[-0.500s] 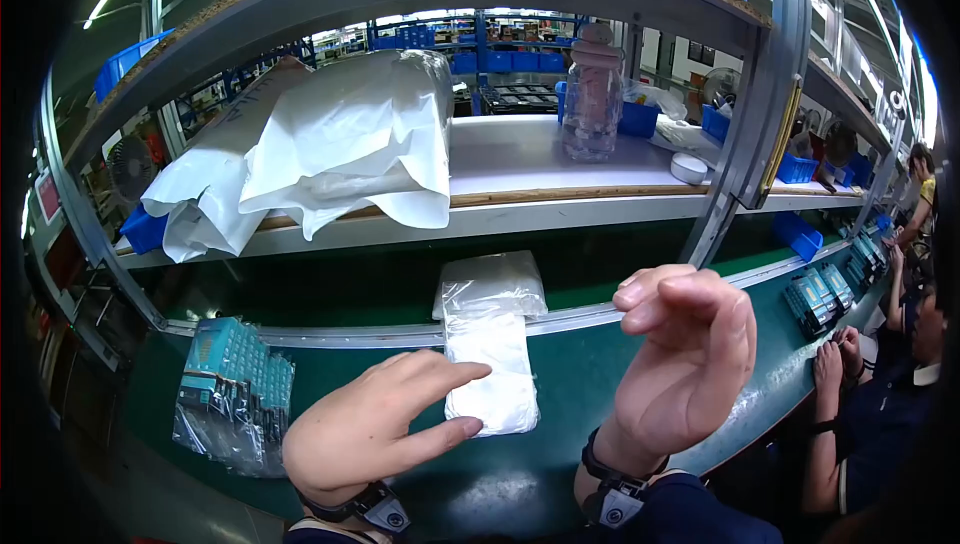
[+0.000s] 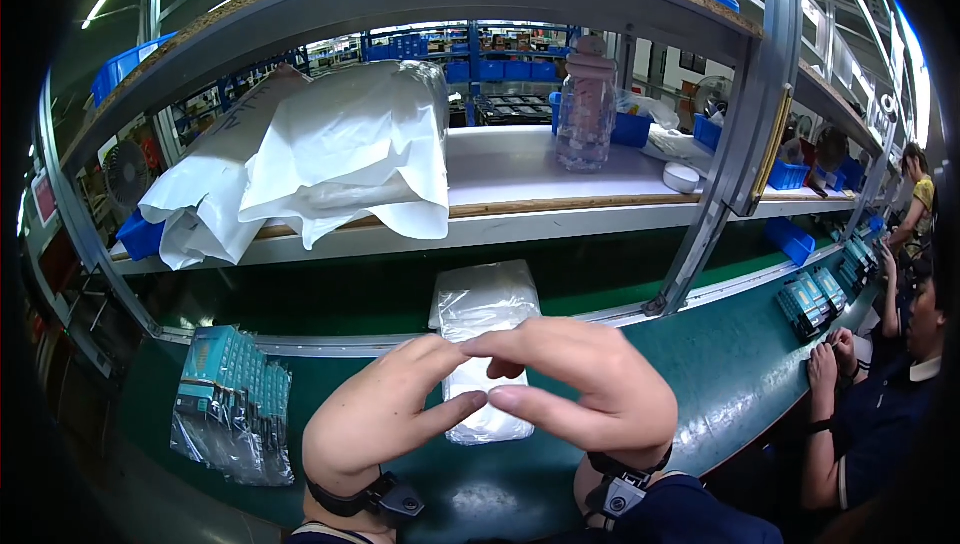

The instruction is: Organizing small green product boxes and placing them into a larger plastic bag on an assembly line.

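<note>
Both my hands are raised over a stack of plastic bags, whose upper part looks clear and greyish and whose lower part is white. Thumb and fingers of my left hand point right with a gap between them. My right hand is curved toward it, thumb and fingers also apart. The fingertips of the two hands meet or nearly meet above the bags. I see nothing held in either hand. Whether any finger touches the bags cannot be told.
At the left of the green bench lie teal boxes wrapped in clear plastic. Above the bench, a shelf holds large white bags, a clear bottle and a round white container. A person works at right beside more teal packs.
My right hand has come down and left, its fingers turning inward to meet the left fingertips. The left hand has shifted slightly right. The view has tilted a little.
</note>
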Demonstrator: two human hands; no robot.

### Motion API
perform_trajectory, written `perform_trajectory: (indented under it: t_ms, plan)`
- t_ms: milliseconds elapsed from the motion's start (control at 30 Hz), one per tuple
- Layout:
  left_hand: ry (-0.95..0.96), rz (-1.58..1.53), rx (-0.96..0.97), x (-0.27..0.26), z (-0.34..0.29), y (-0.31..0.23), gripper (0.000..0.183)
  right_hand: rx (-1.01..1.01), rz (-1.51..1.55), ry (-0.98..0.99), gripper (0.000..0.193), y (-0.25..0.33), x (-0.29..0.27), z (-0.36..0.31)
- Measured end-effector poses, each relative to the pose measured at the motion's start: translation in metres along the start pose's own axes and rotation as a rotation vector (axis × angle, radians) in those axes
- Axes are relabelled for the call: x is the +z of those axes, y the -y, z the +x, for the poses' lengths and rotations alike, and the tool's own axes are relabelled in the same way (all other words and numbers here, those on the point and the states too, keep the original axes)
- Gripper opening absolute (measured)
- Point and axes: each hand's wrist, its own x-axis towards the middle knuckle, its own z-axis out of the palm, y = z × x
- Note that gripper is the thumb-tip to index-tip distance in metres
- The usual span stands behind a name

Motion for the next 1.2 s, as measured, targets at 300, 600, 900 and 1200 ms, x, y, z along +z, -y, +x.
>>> perform_trajectory:
  t_ms: [300,600,900,1200]
  plan:
    - [-0.414,-0.106,0.112,0.000,0.004,-0.016,0.014,0.115,0.021,0.141,0.054,-0.005,0.016,0.006]
    - [-0.514,-0.077,0.001,-0.004,0.002,-0.012,0.014,0.028,-0.130,-0.226,0.032,-0.025,0.037,0.020]
    - [-0.566,0.043,-0.001,0.004,0.011,-0.003,0.011,0.074,-0.208,-0.296,0.022,-0.038,0.055,0.024]
    - [-0.550,0.107,0.021,0.008,0.009,-0.011,0.009,0.109,-0.248,-0.239,0.028,-0.026,0.052,0.018]
